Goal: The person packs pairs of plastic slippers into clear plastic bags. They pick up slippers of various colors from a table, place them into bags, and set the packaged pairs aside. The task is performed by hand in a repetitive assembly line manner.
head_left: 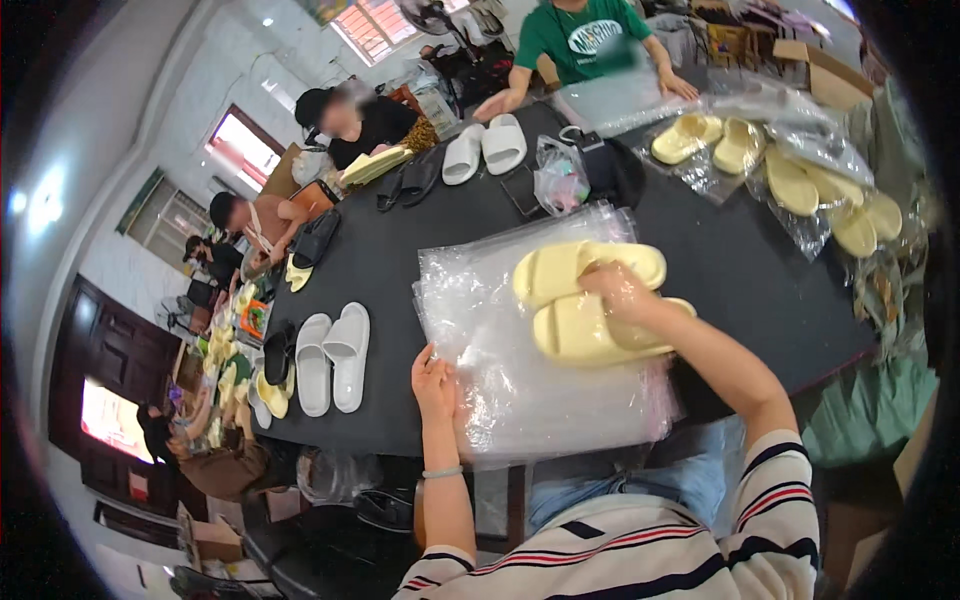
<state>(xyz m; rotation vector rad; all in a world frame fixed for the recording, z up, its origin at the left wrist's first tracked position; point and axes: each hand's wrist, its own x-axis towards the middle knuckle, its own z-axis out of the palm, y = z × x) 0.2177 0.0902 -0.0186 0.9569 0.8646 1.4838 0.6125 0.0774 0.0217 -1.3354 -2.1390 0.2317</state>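
Striped sleeves lead to both hands at frame centre: left hand (436, 380) pressed flat on the stack of clear plastic bags (520, 390), right hand (618, 292) gripping the pair of yellow slippers (575, 300) atop the stack, on a black table (440, 230).

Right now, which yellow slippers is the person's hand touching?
The pair on the stack of clear plastic bags, right under the right hand: yellow slippers. The other yellow ones lie bagged at the table's far right.

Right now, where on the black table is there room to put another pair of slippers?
Bare black table lies between the white slippers and the clear bag stack, and beyond the stack toward the far white pair. The right side by the bagged yellow slippers is crowded.
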